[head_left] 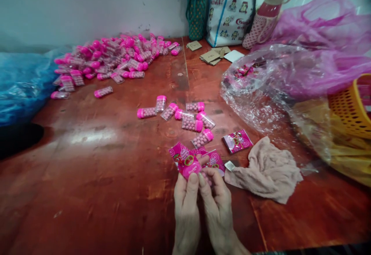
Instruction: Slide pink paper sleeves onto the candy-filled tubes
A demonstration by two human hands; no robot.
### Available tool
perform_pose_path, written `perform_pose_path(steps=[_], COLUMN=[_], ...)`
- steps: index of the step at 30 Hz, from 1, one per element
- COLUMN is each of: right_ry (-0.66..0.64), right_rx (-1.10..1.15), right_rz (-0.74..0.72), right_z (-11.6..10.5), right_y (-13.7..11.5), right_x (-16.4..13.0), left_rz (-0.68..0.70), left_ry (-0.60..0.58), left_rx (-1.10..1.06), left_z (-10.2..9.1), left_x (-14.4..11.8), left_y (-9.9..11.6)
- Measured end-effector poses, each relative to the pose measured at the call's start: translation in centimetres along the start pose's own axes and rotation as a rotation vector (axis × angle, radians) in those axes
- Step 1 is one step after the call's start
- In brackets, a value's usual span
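Worn red-brown surface (87, 162), grey wall behind. Big heap of pink-capped candy tubes (116, 55) far left, clear plastic bag (261, 88) right, beige cloth (266, 171) near my hands. Left hand (185, 197) and right hand (216, 197) both have grip pinched on a pink label (187, 160) over a tube. I judge wrapping step; next needs label pulled snug round it.

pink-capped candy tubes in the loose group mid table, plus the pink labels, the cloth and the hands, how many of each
pink-capped candy tubes, loose group: 8
pink labels: 3, two at the hands, one lying apart
cloth: 1
hands: 2, left hand, right hand, both pinching the labels
total: 14
The far pile is too dense to count.
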State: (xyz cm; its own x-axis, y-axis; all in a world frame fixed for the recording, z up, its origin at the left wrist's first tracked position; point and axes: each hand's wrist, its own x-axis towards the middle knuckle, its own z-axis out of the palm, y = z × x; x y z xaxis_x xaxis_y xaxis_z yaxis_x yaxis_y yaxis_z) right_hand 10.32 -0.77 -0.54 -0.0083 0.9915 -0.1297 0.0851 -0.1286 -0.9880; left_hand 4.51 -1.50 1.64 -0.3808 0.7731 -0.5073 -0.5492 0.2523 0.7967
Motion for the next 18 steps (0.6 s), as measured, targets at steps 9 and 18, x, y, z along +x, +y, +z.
perform_pose_path(steps=[9,18], right_ry=[-0.205,-0.146], right_rx=[0.155,0.446], right_rz=[0.148,0.353], right_z=[-2.6,-0.6], right_y=[-2.4,-1.4], right_x=[2.8,1.8], left_rz=[-0.082,-0.019], left_ry=[-0.312,-0.178], left_rx=[0.161,0.132], left_z=[-2.0,-1.5], left_x=[0.6,-0.2], left_y=[0.8,0.0])
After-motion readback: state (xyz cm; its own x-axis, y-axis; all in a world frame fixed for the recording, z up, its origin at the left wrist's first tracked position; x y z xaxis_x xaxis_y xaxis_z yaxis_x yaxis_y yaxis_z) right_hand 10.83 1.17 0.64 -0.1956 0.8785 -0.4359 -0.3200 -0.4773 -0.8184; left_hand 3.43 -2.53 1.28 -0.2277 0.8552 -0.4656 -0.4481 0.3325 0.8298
